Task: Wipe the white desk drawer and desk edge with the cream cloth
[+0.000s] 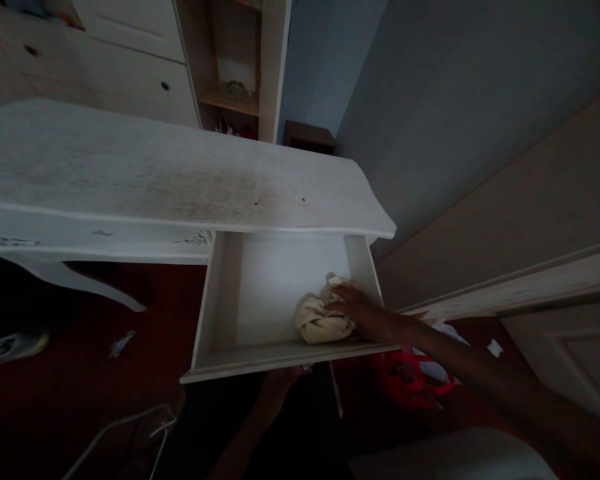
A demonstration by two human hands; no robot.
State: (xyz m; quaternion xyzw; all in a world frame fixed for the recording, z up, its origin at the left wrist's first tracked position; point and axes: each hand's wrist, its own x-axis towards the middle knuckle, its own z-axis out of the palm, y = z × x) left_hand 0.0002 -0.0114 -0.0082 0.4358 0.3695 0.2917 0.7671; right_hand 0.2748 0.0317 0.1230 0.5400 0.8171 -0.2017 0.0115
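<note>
A white drawer (260,280) is pulled out from a white table with a worn, stained top. Inside it, near the front right corner, lies a bunched cream cloth (320,323). My right hand (350,303) reaches in from the right and is closed on the cloth's upper right part, with a fold sticking out past the fingers. Below the drawer's front panel, my left hand (283,380) grips the drawer at about its middle. The panel partly hides those fingers.
The stained tabletop (220,190) spans the view behind the drawer. A wall (460,173) rises to the right. On the dark red floor are a red bag (410,383), a shoe (13,350) and a white wire frame (120,423). White cabinets (135,73) stand at the back left.
</note>
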